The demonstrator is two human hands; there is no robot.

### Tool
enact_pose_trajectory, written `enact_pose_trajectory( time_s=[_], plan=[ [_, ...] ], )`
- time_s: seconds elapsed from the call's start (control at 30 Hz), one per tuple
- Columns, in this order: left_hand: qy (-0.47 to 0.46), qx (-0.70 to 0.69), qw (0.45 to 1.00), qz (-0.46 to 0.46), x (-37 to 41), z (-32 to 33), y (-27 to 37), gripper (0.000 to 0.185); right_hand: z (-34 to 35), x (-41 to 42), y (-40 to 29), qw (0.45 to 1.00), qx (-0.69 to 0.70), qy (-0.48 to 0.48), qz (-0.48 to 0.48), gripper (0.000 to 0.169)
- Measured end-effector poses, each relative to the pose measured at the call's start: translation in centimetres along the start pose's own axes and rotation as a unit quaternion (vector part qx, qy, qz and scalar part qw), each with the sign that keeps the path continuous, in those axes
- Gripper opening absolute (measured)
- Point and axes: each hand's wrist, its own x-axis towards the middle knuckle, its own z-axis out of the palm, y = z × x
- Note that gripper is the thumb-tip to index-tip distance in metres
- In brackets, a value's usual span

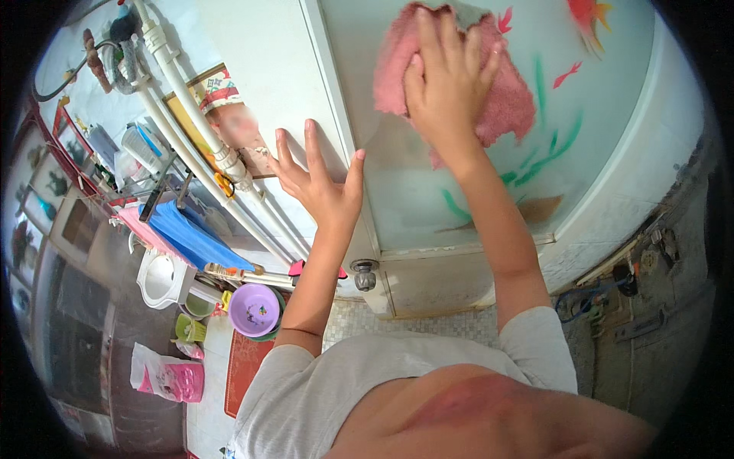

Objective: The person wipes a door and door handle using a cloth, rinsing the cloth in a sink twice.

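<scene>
My right hand (pixel 450 86) lies spread over a pink cloth (pixel 507 109) and presses it against a frosted glass door panel (pixel 407 201). The cloth is rumpled, with a greyish patch showing at its top edge. Painted red fish (pixel 585 20) and green water plants (pixel 553 155) decorate the glass around it. My left hand (pixel 321 178) has its fingers apart at the white door frame (pixel 338 86) and the pale surface beside it, holding nothing. Below the glass, a round metal door knob (pixel 364 275) sits on the door's edge.
White pipes (pixel 189 115) run down the left wall past a picture (pixel 241 126). Blue and pink towels (pixel 186 232) hang above a white washbasin (pixel 163 278). A purple basin (pixel 254 310), a green basket (pixel 191 329) and a pink-and-white bag (pixel 169 376) stand lower left. Tools (pixel 625 278) lie at right.
</scene>
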Motion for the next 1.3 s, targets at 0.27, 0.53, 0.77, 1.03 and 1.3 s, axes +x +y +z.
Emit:
enact_pose_trajectory(
  time_s=[0.27, 0.53, 0.77, 1.03, 1.3],
  plan=[
    [-0.006, -0.098, 0.994, -0.054, 0.3, -0.5, -0.1, 0.052, 0.9, -14.1, -0.8, 0.948, 0.151, -0.197, -0.197, 0.034],
    [-0.063, -0.092, 0.993, -0.047, 1.1, -0.7, 0.4, 0.068, 1.6, 6.4, -4.4, 0.984, 0.133, -0.011, -0.115, 0.046],
    [-0.056, -0.159, 0.985, -0.04, 0.8, -0.5, -0.2, 0.067, 2.6, -7.0, -3.5, 0.978, 0.154, -0.062, -0.13, 0.029],
    [-0.077, -0.145, 0.986, -0.007, 0.9, 0.6, -0.1, 0.072, 2.5, -3.7, -0.8, 0.969, 0.223, -0.049, -0.092, 0.024],
    [-0.014, -0.11, 0.992, -0.053, 0.4, 1.1, 0.5, 0.065, 4.1, 9.5, -2.6, 0.94, 0.301, 0.099, -0.125, 0.047]
  ],
)
